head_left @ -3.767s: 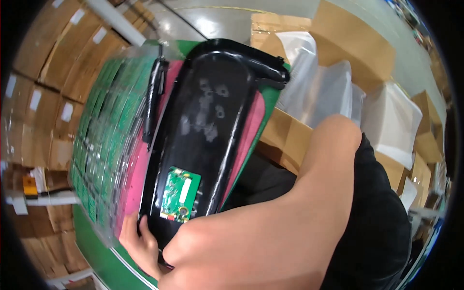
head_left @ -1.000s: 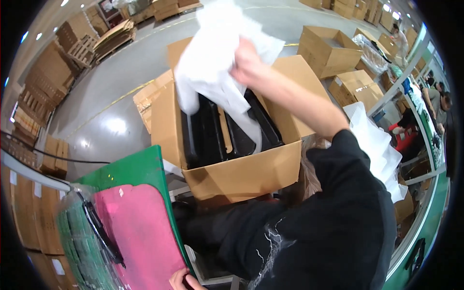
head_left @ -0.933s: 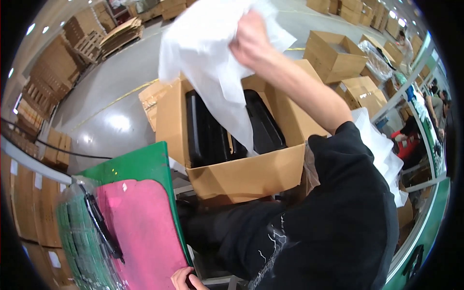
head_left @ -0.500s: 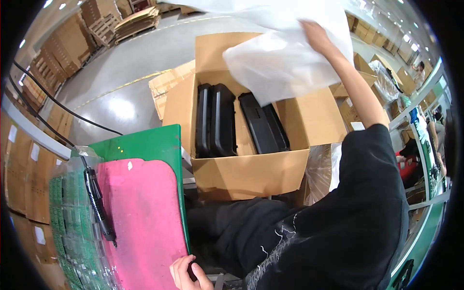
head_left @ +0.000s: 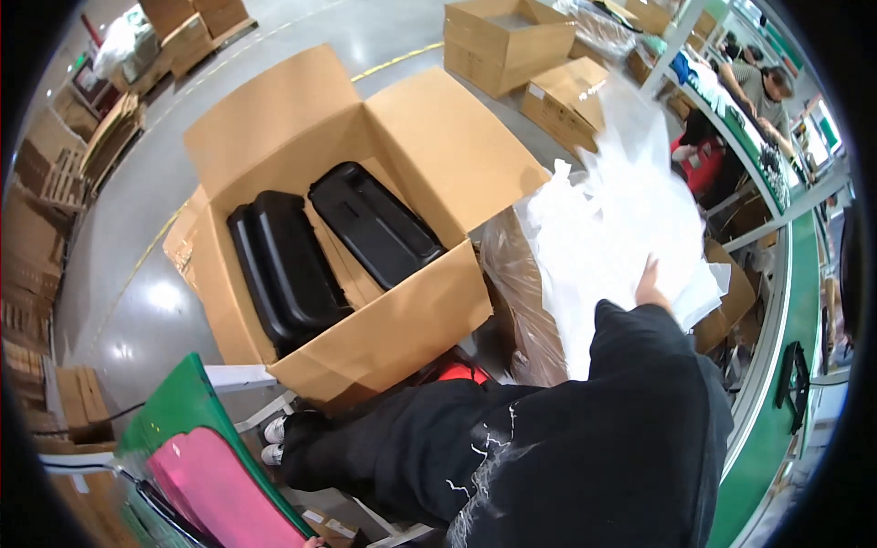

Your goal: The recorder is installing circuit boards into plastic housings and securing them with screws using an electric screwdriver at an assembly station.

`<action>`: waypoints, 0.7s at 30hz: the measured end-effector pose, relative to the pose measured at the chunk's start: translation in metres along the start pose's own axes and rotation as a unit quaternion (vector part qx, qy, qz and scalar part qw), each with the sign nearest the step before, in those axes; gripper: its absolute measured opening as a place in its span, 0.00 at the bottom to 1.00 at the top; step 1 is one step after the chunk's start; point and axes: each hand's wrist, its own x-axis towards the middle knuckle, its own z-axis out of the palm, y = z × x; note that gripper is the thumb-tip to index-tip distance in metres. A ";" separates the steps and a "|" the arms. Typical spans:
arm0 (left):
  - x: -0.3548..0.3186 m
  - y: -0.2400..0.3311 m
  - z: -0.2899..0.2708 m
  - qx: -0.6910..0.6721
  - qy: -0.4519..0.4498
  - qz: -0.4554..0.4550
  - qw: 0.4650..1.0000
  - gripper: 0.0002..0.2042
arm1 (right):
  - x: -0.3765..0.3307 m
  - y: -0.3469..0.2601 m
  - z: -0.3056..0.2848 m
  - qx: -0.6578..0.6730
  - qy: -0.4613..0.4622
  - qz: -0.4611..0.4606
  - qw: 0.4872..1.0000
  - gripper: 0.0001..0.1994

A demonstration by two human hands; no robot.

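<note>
My right hand is at the right, among crumpled white packing sheets. Its fingers seem closed on a white sheet and are partly covered by it. Only a sliver of my left hand shows at the lower edge, by the near end of the pink mat; its fingers are mostly cut off. Ahead of me an open cardboard box holds black moulded plastic parts: a ridged pair on the left and a flatter, tilted part on the right.
The pink mat lies on a green tabletop, with a black cylindrical tool beside it. A plastic-wrapped carton stands under the white sheets. Further cartons stand beyond. A green workbench runs along the right, where another person sits.
My right hand has carried the white sheet from above the box to the pile at the right. The view has swung right, and my left hand has nearly left the picture.
</note>
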 end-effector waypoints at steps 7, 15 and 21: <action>-0.001 0.041 -0.011 0.004 -0.058 -0.102 0.993 0.10 | -0.069 0.027 -0.063 -0.093 -0.130 0.129 0.979 0.22; -0.006 0.059 -0.029 0.066 -0.064 -0.127 0.988 0.09 | -0.109 0.014 0.045 -0.174 -0.415 0.212 0.868 0.20; 0.029 0.040 -0.009 -0.006 -0.071 -0.070 0.995 0.06 | -0.146 -0.036 0.183 -0.271 -0.646 0.180 0.690 0.18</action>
